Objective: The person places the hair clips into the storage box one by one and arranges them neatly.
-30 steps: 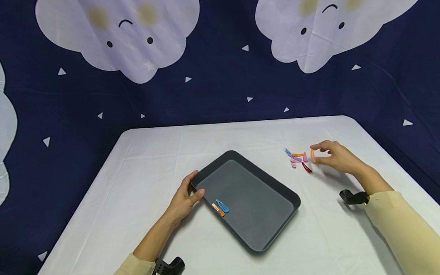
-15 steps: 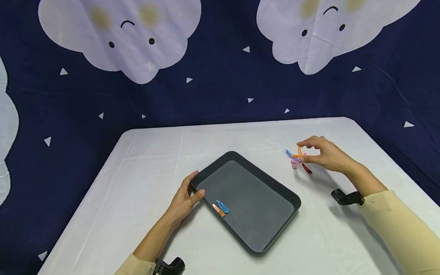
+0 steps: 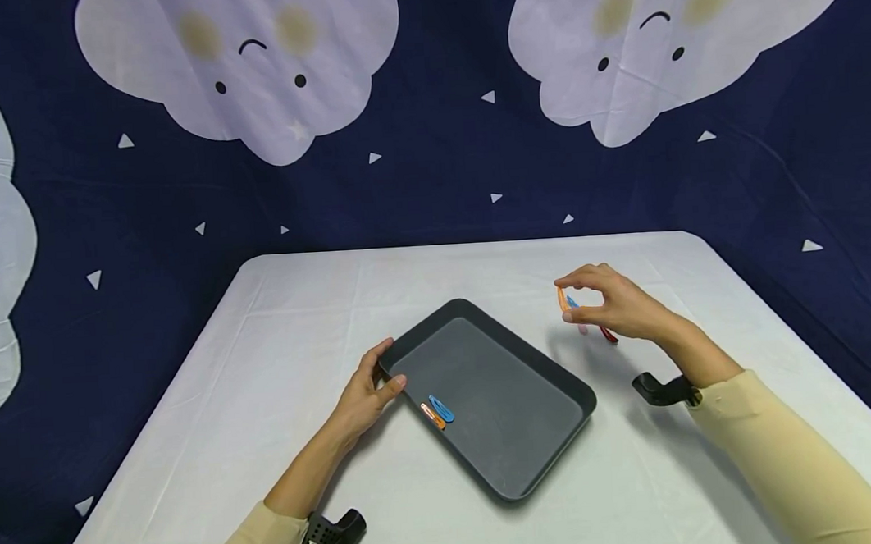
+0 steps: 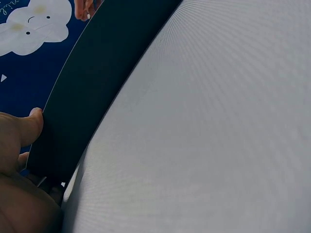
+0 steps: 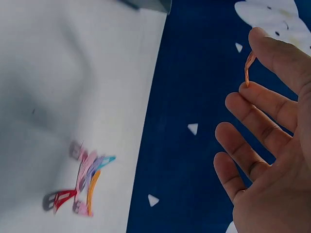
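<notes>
An orange hair clip (image 3: 563,299) is pinched end to end between the thumb and index finger of my right hand (image 3: 624,301), raised over the table; the right wrist view shows the same orange clip (image 5: 248,69) with the other fingers spread below it. With thumb over the rim and fingers beneath, my left hand (image 3: 362,392) grips the left corner of a dark grey tray (image 3: 519,456). Inside the tray lie a blue hair clip (image 3: 441,408) and an orange hair clip (image 3: 432,416), side by side near its left edge.
Behind and under the right hand lies a small pile of hair clips, with a red clip (image 5: 63,196), a yellow-orange clip (image 5: 92,191) and pink, purple and blue ones. The white table (image 3: 297,312) ends at a dark blue cloud-patterned curtain (image 3: 432,198).
My right hand has moved left and slightly away from me, carrying the orange hair clip past the pile toward the tray. The left hand and tray stay where they were.
</notes>
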Demonstrator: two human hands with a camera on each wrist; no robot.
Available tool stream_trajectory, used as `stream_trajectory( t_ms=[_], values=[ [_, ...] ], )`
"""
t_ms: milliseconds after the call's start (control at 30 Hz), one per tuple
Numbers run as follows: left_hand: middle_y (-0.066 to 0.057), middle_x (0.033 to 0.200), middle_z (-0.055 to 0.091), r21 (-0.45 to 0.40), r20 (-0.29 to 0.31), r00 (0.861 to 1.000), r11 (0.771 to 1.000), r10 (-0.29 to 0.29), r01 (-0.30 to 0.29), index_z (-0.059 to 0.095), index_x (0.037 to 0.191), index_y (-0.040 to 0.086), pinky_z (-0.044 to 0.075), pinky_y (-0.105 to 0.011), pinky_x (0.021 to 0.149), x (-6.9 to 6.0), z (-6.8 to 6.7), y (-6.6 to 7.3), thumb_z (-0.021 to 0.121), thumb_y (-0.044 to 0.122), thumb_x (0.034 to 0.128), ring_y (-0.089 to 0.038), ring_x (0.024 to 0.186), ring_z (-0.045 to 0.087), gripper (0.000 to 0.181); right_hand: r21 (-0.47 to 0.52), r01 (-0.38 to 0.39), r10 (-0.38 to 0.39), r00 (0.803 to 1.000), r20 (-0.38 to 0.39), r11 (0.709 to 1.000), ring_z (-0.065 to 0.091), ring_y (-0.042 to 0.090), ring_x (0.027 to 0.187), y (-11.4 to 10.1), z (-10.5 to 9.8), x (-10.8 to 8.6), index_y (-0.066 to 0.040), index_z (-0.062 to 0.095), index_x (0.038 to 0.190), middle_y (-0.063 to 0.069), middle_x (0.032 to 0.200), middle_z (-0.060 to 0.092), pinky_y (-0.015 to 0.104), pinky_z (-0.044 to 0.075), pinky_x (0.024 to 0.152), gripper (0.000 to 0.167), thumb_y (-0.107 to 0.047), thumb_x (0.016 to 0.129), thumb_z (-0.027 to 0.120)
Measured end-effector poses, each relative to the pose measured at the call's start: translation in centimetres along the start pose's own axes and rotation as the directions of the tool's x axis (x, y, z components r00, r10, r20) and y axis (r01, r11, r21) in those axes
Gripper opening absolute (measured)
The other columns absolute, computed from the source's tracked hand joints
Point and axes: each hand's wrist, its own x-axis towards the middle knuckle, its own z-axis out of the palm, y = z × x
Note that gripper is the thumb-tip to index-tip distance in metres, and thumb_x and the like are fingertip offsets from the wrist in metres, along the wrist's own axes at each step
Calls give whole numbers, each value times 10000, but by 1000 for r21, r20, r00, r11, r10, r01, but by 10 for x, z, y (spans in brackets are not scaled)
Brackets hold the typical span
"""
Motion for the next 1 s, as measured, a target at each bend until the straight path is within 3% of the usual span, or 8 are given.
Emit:
stream_trajectory(
  t_ms=[233, 633, 1000],
  values=[
    [-212, 1527, 268, -8, -1, 1000, 1000, -1, 1, 240, 1480, 119, 213, -472, 1172, 0, 0, 0, 568, 53, 922, -336, 1450, 189, 651, 22, 25, -26, 999, 37, 999, 463, 171, 1108, -19, 9, 7, -136, 589, 1262, 18, 1230, 580, 386, 398, 890, 547, -325, 780, 765],
    [-239, 1521, 267, 10, 0, 1000, 1000, 25, -25, 241, 1480, 94, 181, -493, 1176, 1, 0, -1, 568, 46, 919, -365, 1442, 194, 652, 50, 202, -204, 977, 57, 978, 488, 185, 1099, -44, 32, 24, -105, 610, 1232, 20, 1213, 618, 433, 390, 960, 511, -263, 775, 775],
    [-247, 1518, 269, 7, -2, 1000, 1000, 29, -29, 241, 1479, 76, 172, -489, 1180, 0, 0, 0, 566, 49, 922, -368, 1441, 196, 646, 64, 201, -208, 970, 128, 977, 473, 166, 1109, -62, 53, 32, -137, 611, 1242, -19, 1224, 611, 423, 397, 963, 504, -281, 785, 765]
  ],
)
